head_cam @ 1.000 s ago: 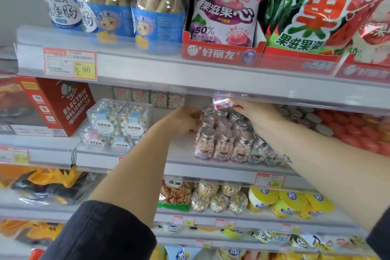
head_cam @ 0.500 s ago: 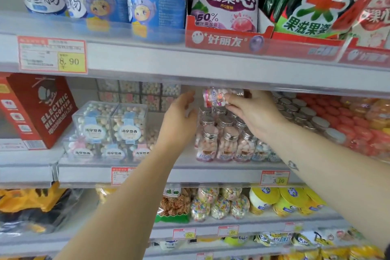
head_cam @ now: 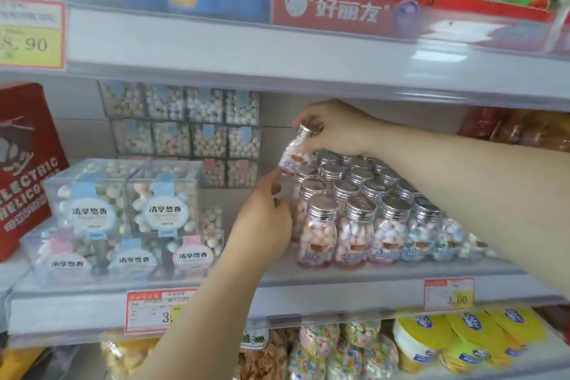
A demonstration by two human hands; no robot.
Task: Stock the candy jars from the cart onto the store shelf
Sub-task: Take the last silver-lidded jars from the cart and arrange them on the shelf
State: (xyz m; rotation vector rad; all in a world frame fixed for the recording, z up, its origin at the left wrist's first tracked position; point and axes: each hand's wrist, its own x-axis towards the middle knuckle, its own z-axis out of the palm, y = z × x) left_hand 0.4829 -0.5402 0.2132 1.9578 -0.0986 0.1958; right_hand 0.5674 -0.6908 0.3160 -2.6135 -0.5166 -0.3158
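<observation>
Above the shelved jars (head_cam: 354, 225), the right hand (head_cam: 336, 129) pinches a tilted candy jar (head_cam: 293, 156); the left hand (head_cam: 262, 222), fingers relaxed, touches them.

upper tag (head_cam: 30, 37) 8.90, lower tag (head_cam: 448, 295) 3.00, red box (head_cam: 26, 170) ELECTRIC

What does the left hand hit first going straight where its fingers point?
Likely the leftmost standing candy jars, right off the left hand; contact unclear. The right hand holds a tilted jar just above.

The shelf (head_cam: 339, 287) carries silver-capped candy jars (head_cam: 351, 225) in rows, with clear candy boxes (head_cam: 123, 213) stacked just left of them.
</observation>
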